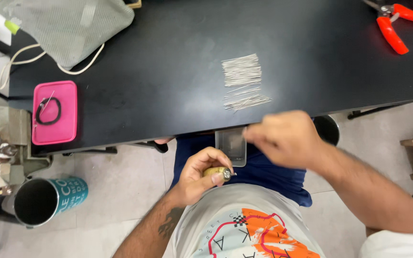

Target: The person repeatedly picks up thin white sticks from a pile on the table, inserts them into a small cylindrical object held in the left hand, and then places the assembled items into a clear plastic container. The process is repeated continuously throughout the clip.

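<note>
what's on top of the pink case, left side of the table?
On the pink case lie a black elastic loop and a thin wire pin crossing it. Whatever is inside is hidden; the case is closed.

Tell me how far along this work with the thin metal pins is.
Looks done: two bundles of pins lie sorted on the black table. In hand: the left hand grips a small wooden-handled tool, and the right hand is over a small metal tray. What remains cannot be judged.
</note>
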